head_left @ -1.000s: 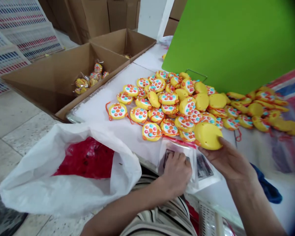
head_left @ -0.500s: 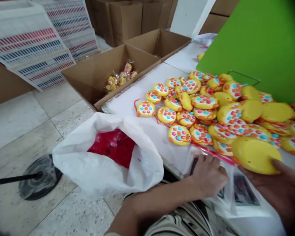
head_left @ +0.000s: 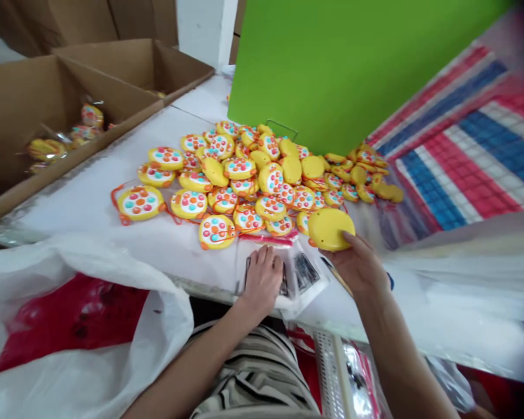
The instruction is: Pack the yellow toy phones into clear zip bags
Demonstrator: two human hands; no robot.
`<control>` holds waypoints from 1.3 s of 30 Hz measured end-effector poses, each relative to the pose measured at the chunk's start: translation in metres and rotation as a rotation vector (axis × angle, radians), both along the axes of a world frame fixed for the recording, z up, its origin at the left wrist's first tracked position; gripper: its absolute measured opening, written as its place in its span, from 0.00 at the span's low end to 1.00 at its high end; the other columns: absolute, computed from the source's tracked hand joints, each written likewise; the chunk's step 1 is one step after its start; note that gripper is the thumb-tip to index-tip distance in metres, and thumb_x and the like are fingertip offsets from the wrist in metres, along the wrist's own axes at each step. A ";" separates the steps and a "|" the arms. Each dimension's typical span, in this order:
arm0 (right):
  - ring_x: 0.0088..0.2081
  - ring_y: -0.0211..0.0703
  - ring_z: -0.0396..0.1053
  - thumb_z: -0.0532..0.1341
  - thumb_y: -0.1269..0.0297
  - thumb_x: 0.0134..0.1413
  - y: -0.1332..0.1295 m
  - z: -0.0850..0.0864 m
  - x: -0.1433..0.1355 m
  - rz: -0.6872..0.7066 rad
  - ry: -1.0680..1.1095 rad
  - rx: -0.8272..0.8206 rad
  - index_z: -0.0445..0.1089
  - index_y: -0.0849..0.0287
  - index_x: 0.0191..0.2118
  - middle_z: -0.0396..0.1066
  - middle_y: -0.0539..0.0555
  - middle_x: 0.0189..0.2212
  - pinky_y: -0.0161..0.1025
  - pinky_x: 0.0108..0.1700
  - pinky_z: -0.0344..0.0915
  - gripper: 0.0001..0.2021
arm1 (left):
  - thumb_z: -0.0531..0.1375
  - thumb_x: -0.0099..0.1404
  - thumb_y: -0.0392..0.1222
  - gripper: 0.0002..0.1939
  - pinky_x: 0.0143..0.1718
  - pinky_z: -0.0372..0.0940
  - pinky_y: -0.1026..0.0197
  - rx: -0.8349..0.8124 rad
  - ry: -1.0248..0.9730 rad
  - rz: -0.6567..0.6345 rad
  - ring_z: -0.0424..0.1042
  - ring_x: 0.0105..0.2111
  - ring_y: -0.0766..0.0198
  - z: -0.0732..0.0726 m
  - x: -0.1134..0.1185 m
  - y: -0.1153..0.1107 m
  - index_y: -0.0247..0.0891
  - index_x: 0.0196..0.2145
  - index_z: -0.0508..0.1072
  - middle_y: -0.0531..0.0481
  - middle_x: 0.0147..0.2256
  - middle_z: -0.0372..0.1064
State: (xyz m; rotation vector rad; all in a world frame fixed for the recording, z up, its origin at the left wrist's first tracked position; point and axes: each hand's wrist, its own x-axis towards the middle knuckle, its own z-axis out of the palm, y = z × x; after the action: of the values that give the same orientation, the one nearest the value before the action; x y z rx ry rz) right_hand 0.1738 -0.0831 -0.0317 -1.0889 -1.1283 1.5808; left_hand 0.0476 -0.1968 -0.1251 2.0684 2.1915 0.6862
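My right hand (head_left: 360,262) grips a yellow toy (head_left: 332,229) by its edge, plain yellow side showing. On the clear plastic bags (head_left: 305,270) with red-pink zip tops at the table's front edge rests my left hand (head_left: 264,276), fingers curled on the top bag; whether it pinches the plastic is hard to tell. Behind both hands spreads a pile of yellow toys (head_left: 218,199) with white faces, coloured dots and orange cords. One toy (head_left: 140,202) lies at the pile's left end.
Cardboard boxes (head_left: 109,131) with wrapped toys stand at the left. A white sack (head_left: 161,314) with red contents is at the lower left. A green board (head_left: 332,70) rises behind the pile, striped sheeting (head_left: 475,157) at the right. Below the table edge is a white basket (head_left: 329,372).
The view has swung right, bringing the striped sheeting into sight. The yellow toy is still in my right hand, and my left hand remains on the bags, its fingers now flatter.
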 end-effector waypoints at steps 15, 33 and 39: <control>0.41 0.55 0.72 0.55 0.57 0.57 -0.009 -0.049 0.074 0.309 -1.250 0.727 0.66 0.60 0.50 0.73 0.62 0.42 0.50 0.44 0.69 0.19 | 0.52 0.67 0.44 0.25 0.53 0.59 0.40 0.034 -0.121 0.205 0.49 0.62 0.42 -0.011 -0.024 -0.068 0.30 0.58 0.55 0.27 0.60 0.49; 0.35 0.49 0.73 0.48 0.64 0.60 -0.117 -0.062 0.055 0.532 -1.060 0.568 0.67 0.58 0.46 0.74 0.57 0.35 0.42 0.35 0.68 0.15 | 0.52 0.67 0.43 0.23 0.55 0.59 0.40 0.044 -0.068 0.162 0.47 0.63 0.42 -0.001 -0.011 -0.080 0.29 0.57 0.58 0.29 0.61 0.49; 0.33 0.51 0.73 0.51 0.57 0.59 -0.061 -0.054 0.059 0.422 -1.101 0.703 0.69 0.60 0.47 0.75 0.58 0.34 0.48 0.37 0.70 0.17 | 0.53 0.65 0.38 0.17 0.55 0.60 0.46 -0.051 0.023 0.030 0.57 0.58 0.44 0.024 -0.005 -0.034 0.27 0.50 0.67 0.32 0.55 0.61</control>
State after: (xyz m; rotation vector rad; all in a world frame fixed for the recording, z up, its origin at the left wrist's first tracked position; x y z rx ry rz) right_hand 0.2332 -0.1444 -0.0854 -1.2533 -2.5250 0.6055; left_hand 0.0426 -0.2307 -0.1007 2.0338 2.2318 0.6047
